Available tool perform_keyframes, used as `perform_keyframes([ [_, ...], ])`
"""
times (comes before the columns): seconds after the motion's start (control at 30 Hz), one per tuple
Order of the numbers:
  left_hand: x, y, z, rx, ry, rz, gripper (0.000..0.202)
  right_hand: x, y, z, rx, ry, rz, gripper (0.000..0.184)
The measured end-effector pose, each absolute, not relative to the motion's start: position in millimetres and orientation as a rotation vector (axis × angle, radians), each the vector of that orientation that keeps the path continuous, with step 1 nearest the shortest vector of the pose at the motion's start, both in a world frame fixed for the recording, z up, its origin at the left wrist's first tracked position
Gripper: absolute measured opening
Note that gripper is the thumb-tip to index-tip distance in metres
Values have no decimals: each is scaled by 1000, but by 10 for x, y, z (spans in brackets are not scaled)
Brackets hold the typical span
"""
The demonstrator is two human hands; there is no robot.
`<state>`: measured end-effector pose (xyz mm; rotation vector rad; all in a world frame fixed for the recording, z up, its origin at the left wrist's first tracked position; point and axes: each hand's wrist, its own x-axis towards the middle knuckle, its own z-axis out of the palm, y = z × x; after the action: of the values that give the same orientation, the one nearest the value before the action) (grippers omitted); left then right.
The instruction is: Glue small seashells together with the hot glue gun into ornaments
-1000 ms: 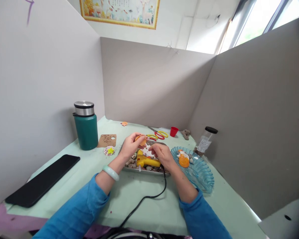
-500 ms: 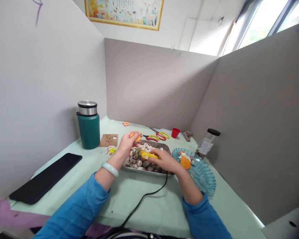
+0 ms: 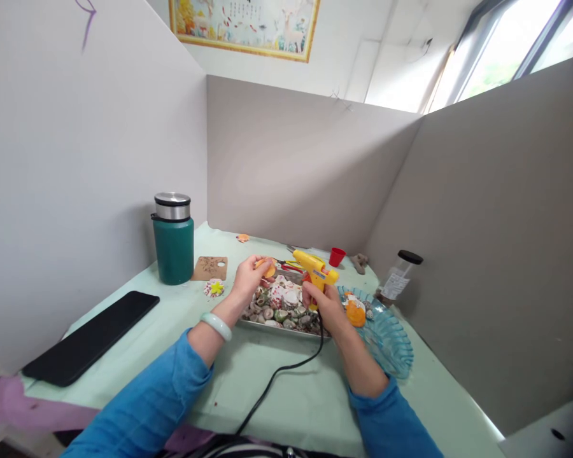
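Note:
Pinched in my left hand (image 3: pixel 250 278) is an orange shell (image 3: pixel 268 270), held over the left back side of a metal tray (image 3: pixel 272 329). My right hand (image 3: pixel 328 306) grips the handle of a yellow glue gun (image 3: pixel 314 265), raised above the tray's right side with its nozzle pointing to the left and away from me. A black cord (image 3: pixel 279 370) runs from the handle down across the table. Inside the tray lie many small shells (image 3: pixel 286 305), pale and brown. The handle is partly hidden by my fingers.
Left of the tray are a green flask (image 3: pixel 172 245), a brown board (image 3: pixel 210 268), a small shell piece with a yellow star (image 3: pixel 214 288) and a black mat (image 3: pixel 93 337). A blue plate (image 3: pixel 396 343), lidded jar (image 3: pixel 401 277) and red cup (image 3: pixel 337 257) stand right; scissors (image 3: pixel 290 266) lie behind.
My right hand has lifted the glue gun from low over the shells and turned it upright, up and to the right. My left hand still holds the orange shell, shifted slightly right.

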<state>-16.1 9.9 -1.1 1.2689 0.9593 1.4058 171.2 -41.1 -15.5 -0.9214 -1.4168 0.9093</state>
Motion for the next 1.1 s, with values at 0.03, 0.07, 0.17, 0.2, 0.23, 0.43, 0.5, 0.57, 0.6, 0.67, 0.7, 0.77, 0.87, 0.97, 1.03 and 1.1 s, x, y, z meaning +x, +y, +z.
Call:
perform_keyframes([
  [0.03, -152, 99, -21, 1288, 956, 1404, 26, 1704, -409, -173, -921, -1431, 911, 30],
  [0.07, -143, 102, -35, 1307, 958, 1406, 25, 1701, -406, -186, -931, -1446, 904, 32],
  [0.17, -122, 132, -94, 1346, 994, 1427, 22, 1706, -405, -199, -994, -1483, 883, 38],
  [0.2, -118, 146, -117, 1352, 1007, 1429, 22, 1706, -407, -197, -1026, -1495, 876, 40],
  [0.23, -115, 160, -139, 1357, 1019, 1424, 22, 1704, -409, -195, -1063, -1510, 865, 41],
  [0.43, -105, 190, -206, 1459, 1137, 1388, 18, 1666, -390, -201, -1195, -1614, 689, 37],
  [0.5, -98, 184, -205, 1474, 1169, 1382, 18, 1661, -374, -211, -1216, -1638, 626, 35],
  [0.57, -92, 177, -204, 1482, 1183, 1378, 17, 1664, -360, -224, -1234, -1653, 589, 33],
  [0.6, -90, 175, -205, 1490, 1186, 1376, 17, 1668, -354, -231, -1231, -1659, 580, 32],
  [0.67, -91, 172, -206, 1515, 1196, 1368, 16, 1675, -345, -246, -1216, -1674, 562, 30],
  [0.7, -92, 170, -206, 1528, 1205, 1360, 16, 1677, -341, -252, -1209, -1683, 553, 29],
  [0.77, -95, 165, -203, 1544, 1222, 1346, 15, 1679, -338, -260, -1203, -1702, 544, 27],
  [0.87, -97, 155, -195, 1553, 1202, 1339, 14, 1673, -339, -258, -1215, -1696, 527, 26],
  [0.97, -93, 153, -197, 1567, 1157, 1346, 15, 1667, -347, -249, -1231, -1678, 501, 26],
  [1.03, -91, 159, -204, 1564, 1143, 1350, 15, 1667, -351, -247, -1230, -1680, 485, 26],
  [1.1, -91, 165, -211, 1554, 1136, 1353, 16, 1668, -352, -250, -1223, -1687, 474, 26],
])
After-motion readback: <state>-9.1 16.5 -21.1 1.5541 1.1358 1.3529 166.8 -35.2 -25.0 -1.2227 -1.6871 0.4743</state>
